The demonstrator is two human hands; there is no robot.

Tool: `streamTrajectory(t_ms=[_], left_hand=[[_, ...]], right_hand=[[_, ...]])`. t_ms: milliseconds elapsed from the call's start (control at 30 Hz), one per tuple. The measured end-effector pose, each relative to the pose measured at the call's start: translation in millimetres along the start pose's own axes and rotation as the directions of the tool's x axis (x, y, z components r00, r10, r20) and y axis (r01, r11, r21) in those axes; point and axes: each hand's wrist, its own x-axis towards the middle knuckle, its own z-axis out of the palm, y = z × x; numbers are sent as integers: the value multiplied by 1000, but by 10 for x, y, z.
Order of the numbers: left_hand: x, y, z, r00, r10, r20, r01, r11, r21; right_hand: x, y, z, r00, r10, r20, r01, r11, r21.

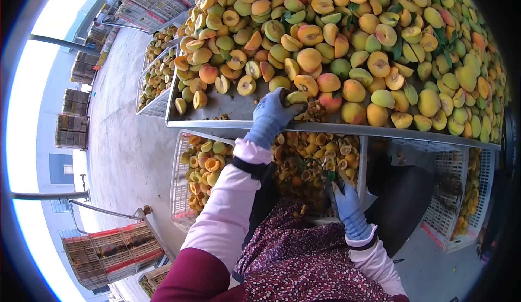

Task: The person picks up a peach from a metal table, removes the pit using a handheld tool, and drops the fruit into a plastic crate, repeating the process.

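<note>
My left hand (269,116), in a blue-grey glove with dark fingertips, is at the near edge of the metal table (228,123). Its fingers are closed around a greenish peach (296,98). Lower down, my right hand (350,207), gloved alike, is over a crate of pitted peach halves and scraps (312,153). It grips a small tool with a green part (331,175); the rest of this tool is hard to make out. Whole and halved peaches (309,60) are heaped across the table beyond my left hand.
A white crate of peach halves (176,180) stands below the table at left. Further white crates (442,193) stand at right. Filled crates (157,85) sit past the table's left end. Stacked crates (116,250) rest on the concrete floor (122,139).
</note>
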Motion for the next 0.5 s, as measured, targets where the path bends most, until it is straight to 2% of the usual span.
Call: streamTrajectory(t_ms=[67,100,133,167,200,267,300,333,400,500], left_hand=[[-335,74,-46,978,127,-164,-184,896,-404],[-544,128,-34,981,102,-168,-180,807,-562],[-767,188,-24,982,75,-171,-175,691,-702],[-973,257,-26,978,77,-193,-183,762,-621],[-1138,270,26,982,98,-163,-184,694,-696],[-1411,338,122,945,202,-259,-323,717,-617],[-1512,355,167,931,197,-308,-353,703,-618],[-1559,386,161,984,69,-164,-165,688,-706],[-1682,437,268,907,95,-410,-381,602,-701],[-1724,446,288,925,33,-379,-310,641,-702]], right_hand=[[23,-22,-20,997,67,-33,-68,998,-18],[29,31,-15,998,-38,-40,46,971,236],[27,56,-4,988,-138,-74,157,868,471],[-87,-213,9,920,-372,-120,390,898,205],[-89,-249,49,801,-596,-56,599,796,93],[-184,-364,102,560,-828,-29,802,550,-233],[-227,-438,87,617,-786,17,764,594,-252],[-257,-441,83,616,-787,20,764,592,-255],[-324,-424,87,705,-702,97,650,585,-485],[-436,-501,40,688,-717,107,650,545,-530]])
